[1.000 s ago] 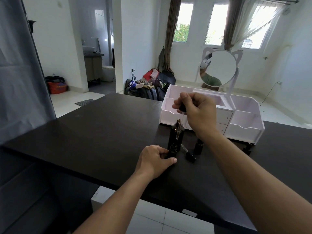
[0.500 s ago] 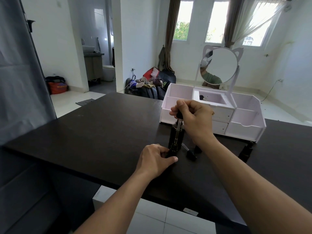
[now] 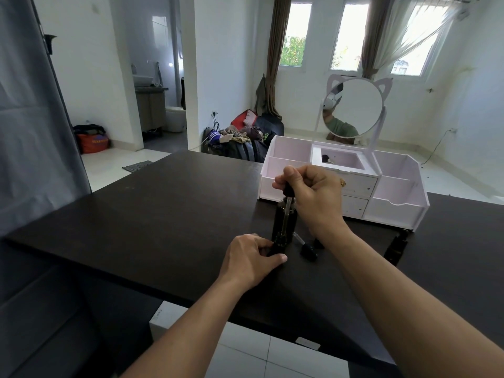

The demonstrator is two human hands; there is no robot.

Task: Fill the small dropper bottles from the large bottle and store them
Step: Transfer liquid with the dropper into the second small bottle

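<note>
Your right hand [image 3: 313, 197] pinches the dropper [image 3: 287, 207], its glass tube down inside the large bottle [image 3: 283, 223] on the tabletop [image 3: 163, 214]. Your left hand [image 3: 251, 259] closes around a small bottle [image 3: 275, 248]. Glass looks fragile; grip the rubber bulb.

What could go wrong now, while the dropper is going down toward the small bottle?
1. The right hand holds the dropper from above, and its glass tube is thin; if it misses the small bottle that the left hand steadies, liquid may drip on the dark table.
2. The tall bottle stands just behind; a bump could tip it.
3. A loose dropper cap lies beside the right wrist and may get knocked or roll.
</note>
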